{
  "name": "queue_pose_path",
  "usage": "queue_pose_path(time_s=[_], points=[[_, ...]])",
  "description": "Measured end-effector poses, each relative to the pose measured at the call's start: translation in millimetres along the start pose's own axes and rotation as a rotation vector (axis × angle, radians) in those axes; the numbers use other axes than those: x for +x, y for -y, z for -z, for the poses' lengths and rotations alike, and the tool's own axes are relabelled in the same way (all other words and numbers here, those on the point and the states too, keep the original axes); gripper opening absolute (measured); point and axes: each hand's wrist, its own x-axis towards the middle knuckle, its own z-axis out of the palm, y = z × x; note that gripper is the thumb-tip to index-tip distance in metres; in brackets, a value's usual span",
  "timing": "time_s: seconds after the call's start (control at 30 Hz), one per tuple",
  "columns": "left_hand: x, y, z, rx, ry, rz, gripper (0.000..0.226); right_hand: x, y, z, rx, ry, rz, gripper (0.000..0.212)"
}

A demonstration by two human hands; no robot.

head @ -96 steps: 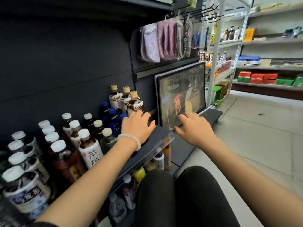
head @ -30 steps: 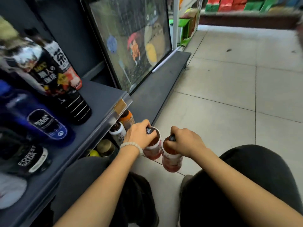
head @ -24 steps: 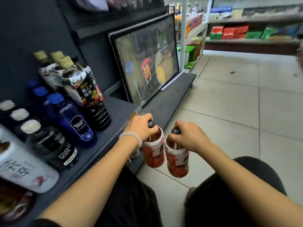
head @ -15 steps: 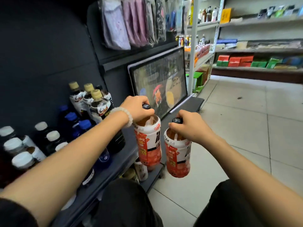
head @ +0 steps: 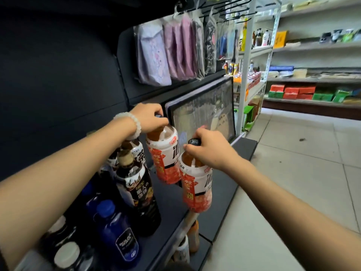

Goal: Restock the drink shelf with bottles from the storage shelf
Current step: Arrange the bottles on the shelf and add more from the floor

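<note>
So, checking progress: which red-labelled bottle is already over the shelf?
The red-labelled bottle in the left hand; the right hand holds the other at the shelf's edge.

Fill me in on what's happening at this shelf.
A person is restocking drinks. The left hand grips one red-labelled tea bottle by its cap, and the right hand grips a second one the same way. Both bottles hang in the air over the bare right end of the dark shelf, beside the coffee bottles and blue soda bottles already standing there. Neither tea bottle is set down yet.
</note>
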Motion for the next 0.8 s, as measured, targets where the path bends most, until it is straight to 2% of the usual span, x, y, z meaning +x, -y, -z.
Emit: queue_pose_path(time_s=[0.37,0.57,0.8], points=[[30.4,86.1,-29.5,0.058,0.183,0.108,0.01,42.0,10.9,-76.7,0.045,0.171,0.009,0.03],[40.7,85.1,-37.3,0.151,0.299,0.055,0.012,55.5,18.1,-91.9,0.107,0.176,0.01,0.031],[48.6,89.0,-39.4,0.179,0.355,0.058,0.015,60.2,19.3,-98.3,0.13,0.173,0.002,0.034]])
